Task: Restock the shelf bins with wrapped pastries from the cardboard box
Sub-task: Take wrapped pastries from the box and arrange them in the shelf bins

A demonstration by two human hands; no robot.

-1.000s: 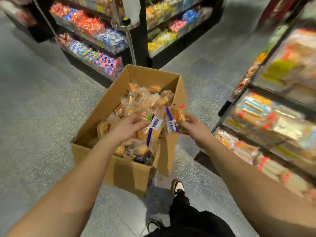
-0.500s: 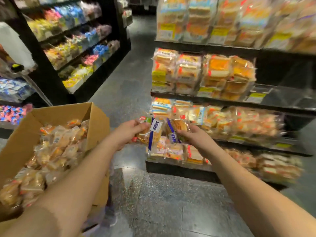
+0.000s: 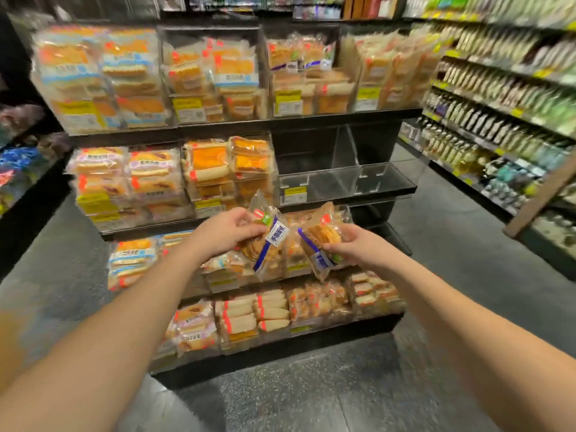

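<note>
Even indoor light falls from overhead, bright on the pastry shelves [image 3: 243, 126] at 12 o'clock, dimmer on the grey floor [image 3: 311, 394]. Glare streaks the clear bins [image 3: 343, 179]. Motion blur smears the edges at 3 and 9 o'clock; wide-angle distortion bows the shelf lines outward.

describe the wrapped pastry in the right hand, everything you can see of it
The wrapped pastry is a clear, crinkly plastic packet showing golden-brown ridged bread inside. A blue stripe and a white label with blue characters run across its lower end, and a small red mark sits near its top. It tilts, label end down toward the left. The right hand pinches its right side, holding it in the air before the shelf bins.
</note>
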